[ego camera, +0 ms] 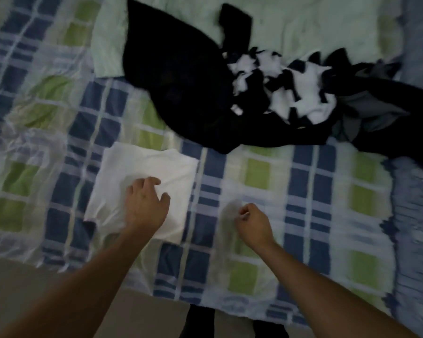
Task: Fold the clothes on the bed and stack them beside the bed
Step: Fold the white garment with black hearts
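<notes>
While the picture is dim and smeared by motion, the layout on the bed (pixel 310 191) reads well enough: a checked cover of blue, green and white squares runs across it, with a pale green sheet (pixel 291 28) showing at the far side. A folded white garment (pixel 142 167) lies flat on the cover near the bed's near edge, squared into a neat rectangle. The left hand (pixel 145 204) rests on its near right part, fingers bent and spread against the cloth; whether it pinches the fabric or only presses it I cannot tell. The right hand (pixel 253 224) hovers just beside the garment over bare cover, fingers curled into a loose fist with nothing visible in it. Farther back, well apart from both hands, sits an unfolded heap: a large black garment (pixel 176 76) spread toward the left, a black-and-white patterned piece (pixel 296 91) bunched in the middle, and a grey piece (pixel 366 113) at the right, all touching and overlapping. No brand, label or writing can be made out on any of the clothes or bedding. Below the bed's edge a strip of plain floor (pixel 34 284) shows.
</notes>
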